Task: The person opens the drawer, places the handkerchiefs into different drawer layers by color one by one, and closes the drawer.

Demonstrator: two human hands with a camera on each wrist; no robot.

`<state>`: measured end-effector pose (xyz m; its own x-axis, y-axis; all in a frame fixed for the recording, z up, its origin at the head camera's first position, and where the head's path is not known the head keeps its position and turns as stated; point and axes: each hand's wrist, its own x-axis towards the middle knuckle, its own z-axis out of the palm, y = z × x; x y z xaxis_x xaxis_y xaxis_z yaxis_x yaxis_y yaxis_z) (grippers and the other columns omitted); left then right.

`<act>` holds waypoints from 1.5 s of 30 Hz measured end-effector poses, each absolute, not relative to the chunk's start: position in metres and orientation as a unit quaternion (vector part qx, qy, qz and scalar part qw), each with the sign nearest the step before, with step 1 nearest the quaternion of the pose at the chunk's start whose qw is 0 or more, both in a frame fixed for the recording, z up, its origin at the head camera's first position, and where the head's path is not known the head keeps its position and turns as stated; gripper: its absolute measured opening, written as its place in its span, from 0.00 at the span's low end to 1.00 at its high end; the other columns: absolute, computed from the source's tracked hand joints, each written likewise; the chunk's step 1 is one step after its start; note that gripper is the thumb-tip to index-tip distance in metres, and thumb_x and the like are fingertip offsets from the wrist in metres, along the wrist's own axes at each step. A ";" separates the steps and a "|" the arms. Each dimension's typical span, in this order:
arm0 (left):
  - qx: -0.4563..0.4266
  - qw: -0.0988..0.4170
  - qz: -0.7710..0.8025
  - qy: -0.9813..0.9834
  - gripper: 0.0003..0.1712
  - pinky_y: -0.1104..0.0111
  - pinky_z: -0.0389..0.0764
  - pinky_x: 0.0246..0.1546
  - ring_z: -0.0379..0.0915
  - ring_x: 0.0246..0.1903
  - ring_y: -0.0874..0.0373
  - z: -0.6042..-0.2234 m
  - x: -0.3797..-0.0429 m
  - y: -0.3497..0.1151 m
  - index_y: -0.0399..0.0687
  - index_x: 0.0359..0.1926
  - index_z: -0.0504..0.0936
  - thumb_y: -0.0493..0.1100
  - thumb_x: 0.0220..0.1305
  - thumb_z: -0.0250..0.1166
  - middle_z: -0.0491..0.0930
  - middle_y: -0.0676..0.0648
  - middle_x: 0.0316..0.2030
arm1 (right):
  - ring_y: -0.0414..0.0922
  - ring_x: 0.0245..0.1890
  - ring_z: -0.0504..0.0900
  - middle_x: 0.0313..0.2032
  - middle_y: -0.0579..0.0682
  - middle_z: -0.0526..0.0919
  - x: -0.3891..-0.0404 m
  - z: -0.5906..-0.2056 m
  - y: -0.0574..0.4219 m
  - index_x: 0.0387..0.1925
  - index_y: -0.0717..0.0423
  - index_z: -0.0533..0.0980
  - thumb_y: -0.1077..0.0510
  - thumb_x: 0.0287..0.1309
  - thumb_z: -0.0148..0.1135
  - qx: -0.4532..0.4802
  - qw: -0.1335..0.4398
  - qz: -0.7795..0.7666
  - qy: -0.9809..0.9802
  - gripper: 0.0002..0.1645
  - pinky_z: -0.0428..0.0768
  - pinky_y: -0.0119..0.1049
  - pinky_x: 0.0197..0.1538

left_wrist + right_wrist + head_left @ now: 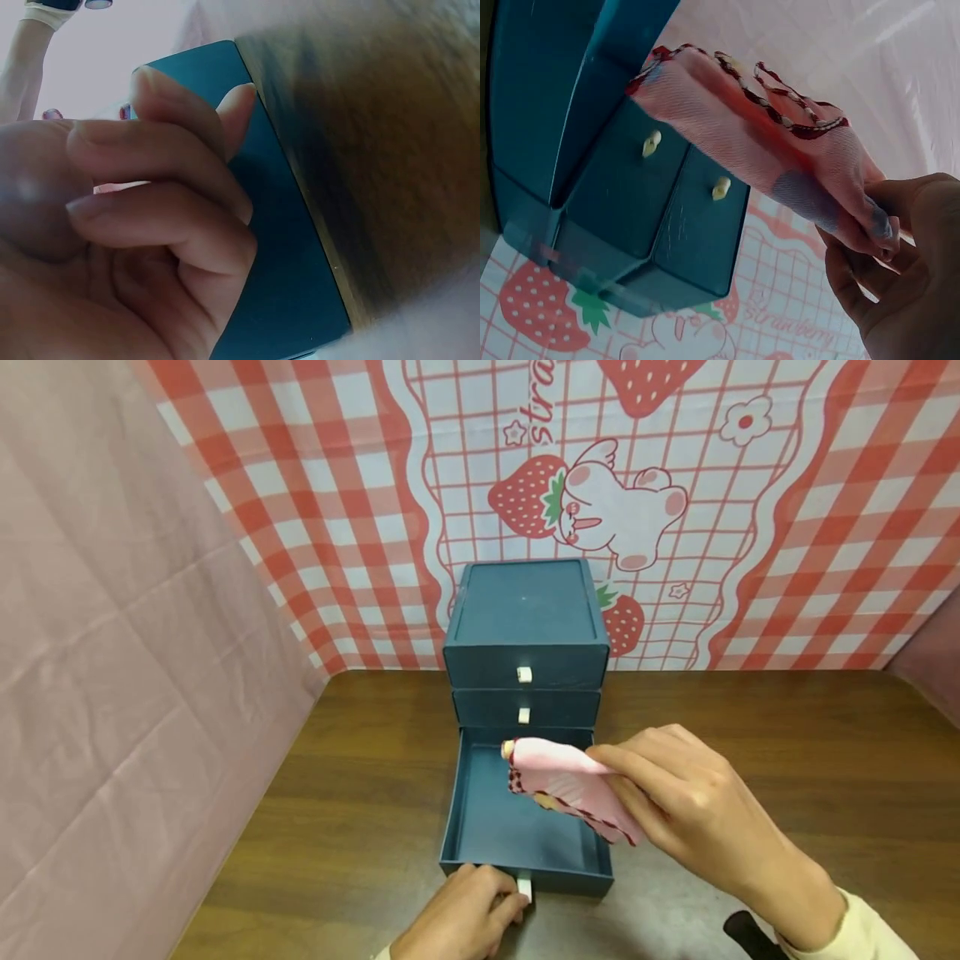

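A teal chest of drawers (525, 602) stands against the back cloth, its bottom drawer (495, 827) pulled out. At that drawer's front, my left hand (468, 910) has curled fingers and pinches the white handle (525, 887). Those bent fingers (165, 150) lie close against the teal drawer front (277, 247) in the left wrist view. Over the open drawer, my right hand (682, 810) pinches one end of a folded pink cloth (562, 777) with a dark red and white stitched edge. The same cloth (757, 150) extends out from the fingertips in the right wrist view.
Two upper drawers (487, 668) are closed, each with a small white knob. Below the chest is a brown wooden table (337, 827). A black object (750, 935) lies by my right forearm. Red checked strawberry cloth (360, 527) hangs behind, and pale pink cloth (135, 652) hangs at the left.
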<state>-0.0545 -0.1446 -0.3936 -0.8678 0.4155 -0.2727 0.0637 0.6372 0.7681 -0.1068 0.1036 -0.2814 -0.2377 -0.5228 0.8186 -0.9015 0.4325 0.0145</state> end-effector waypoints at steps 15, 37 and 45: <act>0.149 0.195 0.407 0.880 0.13 0.73 0.70 0.16 0.66 0.12 0.67 -0.398 -0.053 -0.143 0.49 0.23 0.83 0.43 0.67 0.65 0.71 0.59 0.11 | 0.45 0.32 0.80 0.35 0.48 0.84 -0.105 -0.303 0.081 0.44 0.61 0.84 0.55 0.75 0.51 0.507 0.407 0.221 -0.727 0.17 0.78 0.41 0.38; 0.180 0.152 0.400 0.886 0.13 0.76 0.69 0.15 0.64 0.11 0.73 -0.398 -0.051 -0.143 0.50 0.23 0.82 0.43 0.66 0.65 0.69 0.63 0.11 | 0.40 0.35 0.79 0.35 0.43 0.82 -0.113 -0.341 0.068 0.46 0.57 0.83 0.57 0.75 0.49 0.528 0.329 0.252 -0.741 0.16 0.76 0.36 0.43; 0.175 0.159 0.395 0.888 0.14 0.75 0.67 0.15 0.64 0.11 0.71 -0.397 -0.051 -0.142 0.51 0.22 0.82 0.43 0.67 0.65 0.68 0.63 0.09 | 0.38 0.37 0.79 0.37 0.42 0.83 -0.127 -0.359 0.078 0.48 0.54 0.83 0.51 0.77 0.46 0.485 0.264 0.237 -0.799 0.20 0.77 0.37 0.43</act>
